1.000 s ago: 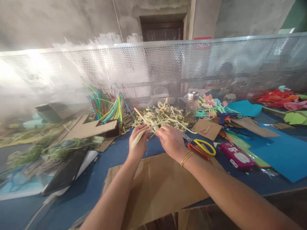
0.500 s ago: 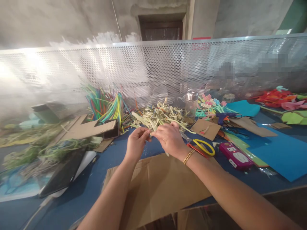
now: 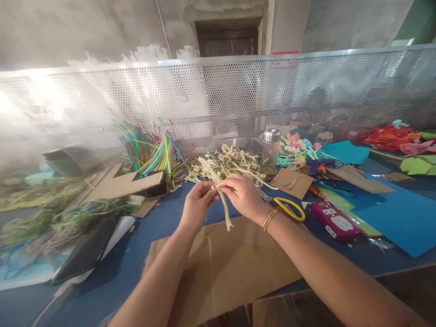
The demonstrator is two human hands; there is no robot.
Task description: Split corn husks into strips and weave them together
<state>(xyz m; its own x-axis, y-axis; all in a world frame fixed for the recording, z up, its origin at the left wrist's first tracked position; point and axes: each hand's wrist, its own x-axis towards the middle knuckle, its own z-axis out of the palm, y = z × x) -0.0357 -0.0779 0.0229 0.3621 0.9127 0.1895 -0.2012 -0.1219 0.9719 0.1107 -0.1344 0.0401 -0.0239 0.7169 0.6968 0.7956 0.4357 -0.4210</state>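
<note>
A pale green strip [image 3: 225, 210], twisted at its middle, is pinched between my two hands, one end pointing up and left, the other hanging down. My left hand [image 3: 198, 203] grips it with fingertips and thumb. My right hand [image 3: 242, 194], with a gold bracelet at the wrist, pinches it from the other side; the fingertips of both hands nearly touch. Behind them lies a heap of similar pale strips [image 3: 235, 159]. Below the hands a brown cardboard sheet [image 3: 235, 268] lies on the blue table [image 3: 136, 259].
Yellow-handled scissors [image 3: 289, 209], a magenta power strip [image 3: 335, 221] and blue sheets [image 3: 395, 218] lie to the right. A glass jar [image 3: 271, 150] stands behind. Leftward are colourful stems [image 3: 146, 150], cut cardboard [image 3: 119, 184] and a dark flat device [image 3: 88, 250]. A perforated metal screen [image 3: 225, 100] runs across the back.
The strip's lower end now hangs longer and in plain view below my right hand. My right fingers have shifted slightly, nearer my left fingertips.
</note>
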